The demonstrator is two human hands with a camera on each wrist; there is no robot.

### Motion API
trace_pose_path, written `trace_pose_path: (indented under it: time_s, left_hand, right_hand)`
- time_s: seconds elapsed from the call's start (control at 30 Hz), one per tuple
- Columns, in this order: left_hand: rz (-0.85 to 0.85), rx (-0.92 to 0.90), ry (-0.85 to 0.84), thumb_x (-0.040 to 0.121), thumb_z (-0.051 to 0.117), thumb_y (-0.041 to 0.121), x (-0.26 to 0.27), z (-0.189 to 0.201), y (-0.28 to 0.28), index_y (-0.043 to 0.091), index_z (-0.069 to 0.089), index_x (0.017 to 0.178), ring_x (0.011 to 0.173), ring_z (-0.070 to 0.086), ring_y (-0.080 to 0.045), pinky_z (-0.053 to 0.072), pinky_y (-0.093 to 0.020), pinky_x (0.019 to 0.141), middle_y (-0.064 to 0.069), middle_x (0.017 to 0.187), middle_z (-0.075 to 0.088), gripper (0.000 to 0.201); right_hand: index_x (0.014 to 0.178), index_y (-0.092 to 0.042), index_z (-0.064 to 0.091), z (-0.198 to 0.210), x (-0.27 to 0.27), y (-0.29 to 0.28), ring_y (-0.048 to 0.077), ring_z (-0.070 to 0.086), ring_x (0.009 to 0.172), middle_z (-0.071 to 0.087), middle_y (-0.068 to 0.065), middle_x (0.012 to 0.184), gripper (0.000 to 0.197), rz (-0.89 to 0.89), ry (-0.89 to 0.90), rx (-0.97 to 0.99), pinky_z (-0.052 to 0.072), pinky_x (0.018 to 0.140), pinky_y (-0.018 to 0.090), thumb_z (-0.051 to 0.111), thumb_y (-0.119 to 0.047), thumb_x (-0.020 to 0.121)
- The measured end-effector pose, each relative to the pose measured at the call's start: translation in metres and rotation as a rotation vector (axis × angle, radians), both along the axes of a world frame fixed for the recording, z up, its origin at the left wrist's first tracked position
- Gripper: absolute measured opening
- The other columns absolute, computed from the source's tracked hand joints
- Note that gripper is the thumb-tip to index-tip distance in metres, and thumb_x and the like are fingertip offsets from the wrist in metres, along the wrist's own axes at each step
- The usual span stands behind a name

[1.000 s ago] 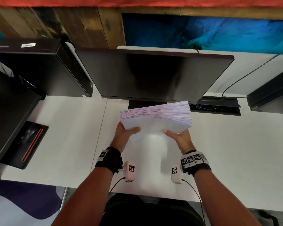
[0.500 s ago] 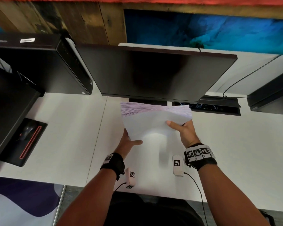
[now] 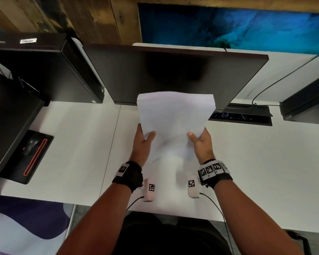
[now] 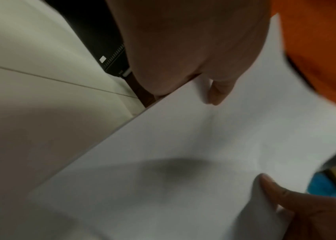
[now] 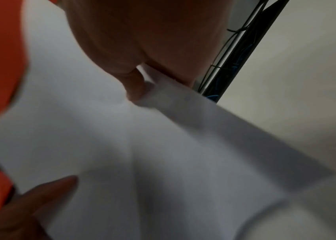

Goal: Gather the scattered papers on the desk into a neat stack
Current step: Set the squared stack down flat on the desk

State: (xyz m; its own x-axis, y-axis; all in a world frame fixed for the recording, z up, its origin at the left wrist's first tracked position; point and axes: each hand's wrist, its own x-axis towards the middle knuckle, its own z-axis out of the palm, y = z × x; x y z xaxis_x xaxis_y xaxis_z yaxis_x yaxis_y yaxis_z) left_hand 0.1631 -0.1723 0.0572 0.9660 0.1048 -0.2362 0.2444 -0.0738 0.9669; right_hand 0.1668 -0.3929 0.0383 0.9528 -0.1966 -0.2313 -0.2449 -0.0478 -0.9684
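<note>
Hands hold the papers [image 3: 175, 122] up over the white counter [image 3: 72, 144]. The left hand [image 3: 142, 144] pinches one side and the right hand [image 3: 201, 144] pinches the other, probably to line up the edges. Behind stands a dark screen [image 3: 173, 74].

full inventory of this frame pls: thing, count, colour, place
paper stack: one, white, held upright over the desk centre, in front of the monitor
desk: one, white, spans the view
monitor: one, black, screen dark, centre back
computer tower: one, black, lying back left
mouse: one, black, on a black pad with a red stripe, left
cable tray: one, black, recessed in the desk, back right
wrist cameras: two, pale, tagged, under the wrists
left hand: grips the stack's left edge, thumb on the front
right hand: grips the right edge, thumb on the front
</note>
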Motion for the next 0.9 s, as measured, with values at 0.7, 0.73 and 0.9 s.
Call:
trace_pose_path:
  time_s: [0.7,0.73,0.9]
  left_hand:
    - [-0.091,0.577,0.61,0.083,0.074,0.023,-0.042,-0.088,0.02,0.002,0.05,0.136,0.123,0.052,-0.039,0.048,-0.045,0.102,-0.017,0.133,0.047,0.062]
    - [-0.117,0.608,0.633,0.085,0.074,0.023,-0.044,-0.088,0.02,0.002,0.049,0.139,0.125,0.048,-0.04,0.046,-0.044,0.103,-0.018,0.136,0.044,0.063]
    - [-0.165,0.597,0.655,0.085,0.074,0.02,-0.055,-0.097,0.013,-0.001,0.043,0.146,0.13,0.039,-0.04,0.043,-0.046,0.107,-0.018,0.141,0.036,0.071]
  right_hand:
    - [0.149,-0.006,0.047,-0.078,-0.057,0.024,0.042,0.055,0.132,0.048,0.017,0.147,0.062,-0.036,0.688,-0.409,0.045,0.113,0.047,0.066,-0.026,0.094]
    - [0.149,-0.005,0.048,-0.076,-0.058,0.023,0.044,0.053,0.133,0.046,0.018,0.148,0.059,-0.026,0.727,-0.438,0.044,0.113,0.047,0.063,-0.026,0.096]
    - [0.145,-0.005,0.056,-0.085,-0.061,0.029,0.046,0.053,0.131,0.047,0.022,0.145,0.053,0.064,0.782,-0.463,0.044,0.114,0.046,0.055,-0.027,0.097]
